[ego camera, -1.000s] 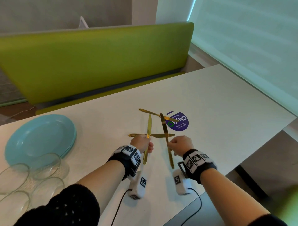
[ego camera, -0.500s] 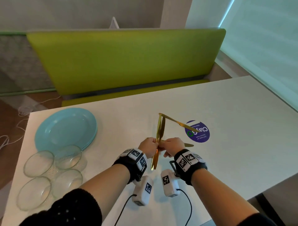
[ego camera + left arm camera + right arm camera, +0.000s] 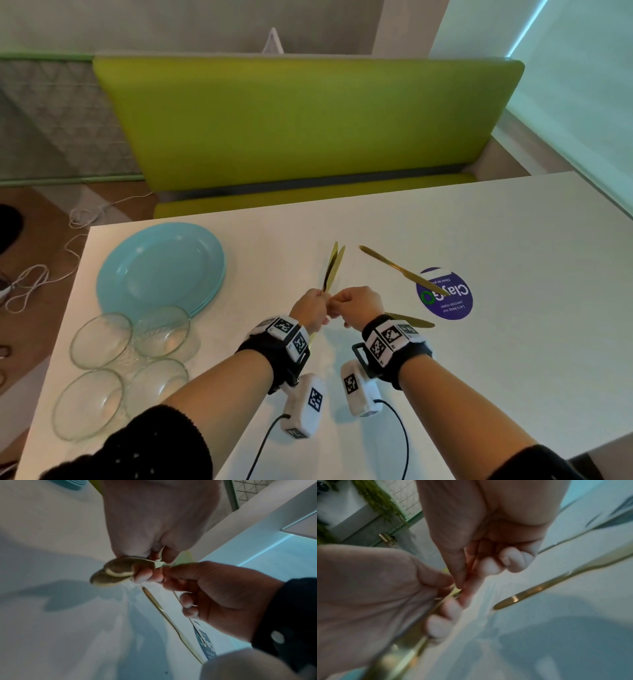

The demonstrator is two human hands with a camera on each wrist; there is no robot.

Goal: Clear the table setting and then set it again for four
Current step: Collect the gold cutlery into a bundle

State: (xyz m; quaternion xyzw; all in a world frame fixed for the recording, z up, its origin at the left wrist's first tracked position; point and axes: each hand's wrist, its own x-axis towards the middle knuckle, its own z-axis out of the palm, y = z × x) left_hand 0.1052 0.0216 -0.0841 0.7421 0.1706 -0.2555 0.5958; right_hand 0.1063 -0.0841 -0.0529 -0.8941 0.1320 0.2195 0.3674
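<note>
Two gold knives are gripped together by the left hand, steadied by the right hand's pinching fingers, evidently for bundling.

Each forearm is bare from a pushed-up black knit sleeve to a black wrist strap. Each strap carries white blocks printed with black square fiducial markers. Below each wrist hangs a white marker-tagged camera housing with a thin black cable.
</note>
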